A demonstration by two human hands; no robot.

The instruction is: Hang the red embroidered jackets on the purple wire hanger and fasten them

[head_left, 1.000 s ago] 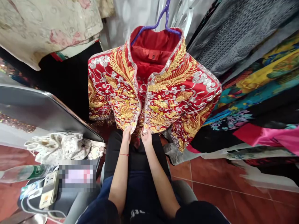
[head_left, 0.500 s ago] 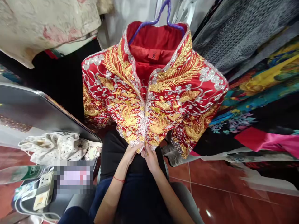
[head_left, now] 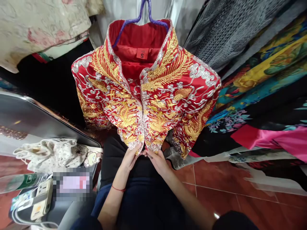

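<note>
In front of me a red jacket (head_left: 124,111) with gold and silver embroidery hangs on a purple hanger (head_left: 137,19). Inside its stand-up collar a red size label (head_left: 142,53) reads S. My left hand (head_left: 129,157) pinches the bottom corner of one front panel, thumb on top of the cloth. Close beside it, my right hand (head_left: 154,158) grips the bottom corner of the other panel. The two front edges meet along the middle and part slightly at the hem. Some fingertips are hidden under the fabric.
Patterned garments (head_left: 259,73) hang at the right, and a cream floral garment (head_left: 45,28) hangs at upper left. On a black chair (head_left: 57,127) lie a dotted white cloth bag (head_left: 52,153), a plastic bottle (head_left: 26,182), a power strip (head_left: 42,198) and a blurred-out item.
The jacket sits further left in view as my head turns a little right. My hands stay at the hem, and the panel corners stand slightly further apart.
</note>
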